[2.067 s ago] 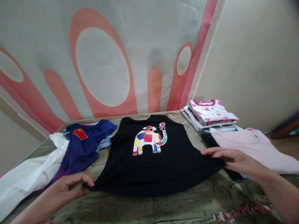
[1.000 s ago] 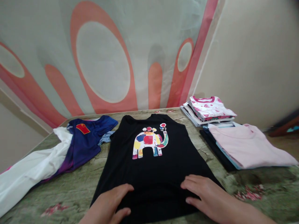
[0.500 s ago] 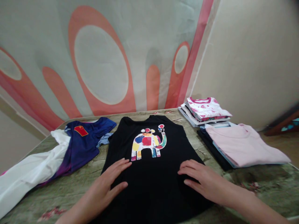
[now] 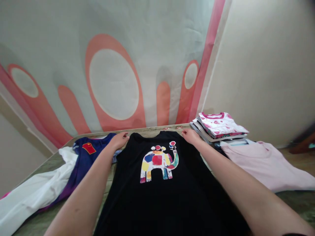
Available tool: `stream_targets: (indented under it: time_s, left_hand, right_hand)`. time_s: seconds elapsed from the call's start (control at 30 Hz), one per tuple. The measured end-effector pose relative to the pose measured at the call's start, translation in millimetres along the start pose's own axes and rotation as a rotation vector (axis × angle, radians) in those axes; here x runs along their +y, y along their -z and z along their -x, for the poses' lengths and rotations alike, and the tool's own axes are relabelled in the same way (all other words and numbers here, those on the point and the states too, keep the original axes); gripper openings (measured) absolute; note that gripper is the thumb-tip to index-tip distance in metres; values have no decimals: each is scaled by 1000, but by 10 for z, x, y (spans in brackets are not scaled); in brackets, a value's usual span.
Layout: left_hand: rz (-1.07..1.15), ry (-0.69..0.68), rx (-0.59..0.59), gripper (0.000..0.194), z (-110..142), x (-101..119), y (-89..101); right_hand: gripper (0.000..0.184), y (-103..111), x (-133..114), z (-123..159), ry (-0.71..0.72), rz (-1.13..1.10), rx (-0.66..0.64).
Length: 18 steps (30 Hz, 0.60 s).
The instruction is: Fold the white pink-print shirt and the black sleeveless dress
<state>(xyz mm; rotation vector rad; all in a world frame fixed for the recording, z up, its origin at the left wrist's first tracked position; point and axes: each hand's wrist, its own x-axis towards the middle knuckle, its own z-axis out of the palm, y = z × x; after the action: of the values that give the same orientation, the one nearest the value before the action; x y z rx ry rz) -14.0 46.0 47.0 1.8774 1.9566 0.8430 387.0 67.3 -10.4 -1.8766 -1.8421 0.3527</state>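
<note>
A black sleeveless top (image 4: 157, 205) with a colourful patchwork elephant print lies spread face up in front of me. My left hand (image 4: 119, 140) is at the outer edge of its left shoulder, fingers curled, with a small gap between thumb and fingertip. At the opposite shoulder, my right hand (image 4: 190, 135) has its fingertips pinched together on the edge of the fabric. Both forearms stretch forward along the sides of the top, and its lower hem runs out of view.
On the left lie a navy shirt (image 4: 92, 160) with a red flag patch and a white garment (image 4: 41, 185), both unfolded. Folded clothes stand on the right: a stack topped by a pink-and-white print shirt (image 4: 219, 124) and a pale pink shirt (image 4: 261, 164). A patterned wall stands behind the table.
Both hands have moved forward from the middle of the black top to its two shoulders. The view has tilted up slightly. The top lies in about the same place.
</note>
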Motion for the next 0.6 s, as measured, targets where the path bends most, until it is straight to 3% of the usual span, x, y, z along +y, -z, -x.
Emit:
stream_targets:
  time_s: [0.13, 0.3, 0.47, 0.6]
  left_hand:
    - [-17, 147, 110, 27, -368, -141, -453]
    - [-88, 214, 206, 37, -347, -317, -834]
    - [-33, 203, 176, 23, -335, -589, -833]
    - [113, 187, 216, 25, -364, -710, -762]
  right_hand:
    - [25, -361, -172, -310, -3, -37, 19]
    - [36, -767, -300, -512, -26, -107, 39]
    - [21, -916, -183, -558, -6, -265, 45]
    - [20, -873, 4, -589, -18, -453, 156]
